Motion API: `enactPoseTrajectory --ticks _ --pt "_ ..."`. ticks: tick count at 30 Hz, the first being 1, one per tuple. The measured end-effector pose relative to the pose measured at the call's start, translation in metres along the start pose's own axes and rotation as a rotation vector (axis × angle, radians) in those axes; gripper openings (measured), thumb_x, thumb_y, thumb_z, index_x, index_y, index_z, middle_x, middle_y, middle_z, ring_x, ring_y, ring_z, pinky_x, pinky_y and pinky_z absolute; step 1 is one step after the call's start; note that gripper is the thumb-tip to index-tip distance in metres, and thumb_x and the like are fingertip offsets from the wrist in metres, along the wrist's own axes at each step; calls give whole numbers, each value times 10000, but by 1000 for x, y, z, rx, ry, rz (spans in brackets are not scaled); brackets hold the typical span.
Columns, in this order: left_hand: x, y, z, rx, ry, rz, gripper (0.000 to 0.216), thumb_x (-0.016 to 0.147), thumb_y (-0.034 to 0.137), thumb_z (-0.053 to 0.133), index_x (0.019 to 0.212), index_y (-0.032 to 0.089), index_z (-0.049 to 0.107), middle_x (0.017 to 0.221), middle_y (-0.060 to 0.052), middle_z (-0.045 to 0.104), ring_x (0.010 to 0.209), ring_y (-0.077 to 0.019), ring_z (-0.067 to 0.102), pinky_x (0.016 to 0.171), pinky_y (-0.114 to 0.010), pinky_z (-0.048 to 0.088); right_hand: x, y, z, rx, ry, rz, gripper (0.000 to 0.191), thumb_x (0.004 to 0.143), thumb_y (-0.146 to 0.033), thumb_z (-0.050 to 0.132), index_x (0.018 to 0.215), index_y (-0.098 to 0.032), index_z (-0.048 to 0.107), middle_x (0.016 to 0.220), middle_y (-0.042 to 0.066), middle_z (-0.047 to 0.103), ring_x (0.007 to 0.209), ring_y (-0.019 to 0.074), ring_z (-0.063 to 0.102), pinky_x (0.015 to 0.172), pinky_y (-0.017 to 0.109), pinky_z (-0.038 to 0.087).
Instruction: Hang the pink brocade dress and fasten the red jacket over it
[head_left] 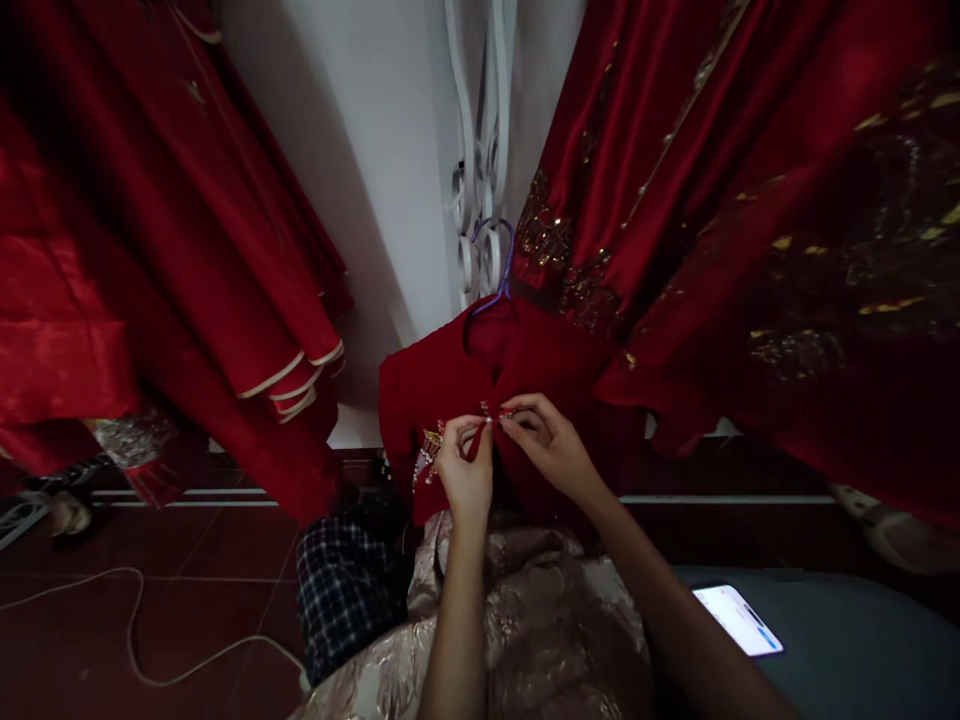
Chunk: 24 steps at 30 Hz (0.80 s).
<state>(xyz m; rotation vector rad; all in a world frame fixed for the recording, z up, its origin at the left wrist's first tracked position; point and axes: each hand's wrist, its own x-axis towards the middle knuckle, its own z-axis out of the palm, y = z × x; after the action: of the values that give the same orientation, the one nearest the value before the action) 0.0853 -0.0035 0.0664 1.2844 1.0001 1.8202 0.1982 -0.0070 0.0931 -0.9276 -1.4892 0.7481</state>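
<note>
A red jacket point(435, 365) with a V-shaped neckline hangs on a purple hanger point(511, 260). My left hand point(466, 470) pinches its front edge on the left, thumb and index finger together at a small pale bead-like fastening point(489, 419). From the other side, my right hand point(553, 448) pinches the opposite front edge, its fingertips almost meeting those of the left. The exact form of the fastening is too small to make out. Beside my left hand, a gold and beaded ornament point(427, 455) dangles on the jacket's chest.
Red gowns hang at the left point(247, 290) and the right point(675, 200). Behind the hanger stands a white scrolled metal frame point(469, 190). A lit phone point(739, 618) lies on a grey seat point(862, 640). Shiny patterned fabric point(555, 640) covers the lap, and a white cable point(135, 620) crosses the floor.
</note>
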Motion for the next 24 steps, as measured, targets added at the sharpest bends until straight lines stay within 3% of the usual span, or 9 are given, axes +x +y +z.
enactPoseTrajectory --ticks 5,10,15,24 --pt "3 2 -4 -8 0 -7 184 736 253 623 876 158 551 838 -46 621 793 -117 619 754 -245 504 0 -8 -4 -146 -28 -41 209 798 -331 568 970 -213 566 955 52 600 838 151 592 720 278 517" --pt "3 7 -8 87 -113 27 145 787 275 561 882 166 576 864 -49 626 817 -129 618 758 -265 509 2 -16 -8 -255 -56 -80 206 807 -341 558 966 -220 609 933 57 616 825 164 606 710 297 532" --pt "2 16 -11 220 -188 90 143 808 257 527 917 185 583 904 -53 635 840 -135 615 799 -291 501 3 -19 -7 -261 -29 -110 206 819 -329 542 982 -249 639 949 54 613 835 169 611 717 309 543" --pt "2 23 -14 304 -200 150 152 794 257 545 917 185 600 885 -45 643 817 -136 619 791 -283 502 0 -16 -5 -284 29 -115 252 805 -337 564 1032 -289 664 971 38 610 884 170 601 749 309 554"
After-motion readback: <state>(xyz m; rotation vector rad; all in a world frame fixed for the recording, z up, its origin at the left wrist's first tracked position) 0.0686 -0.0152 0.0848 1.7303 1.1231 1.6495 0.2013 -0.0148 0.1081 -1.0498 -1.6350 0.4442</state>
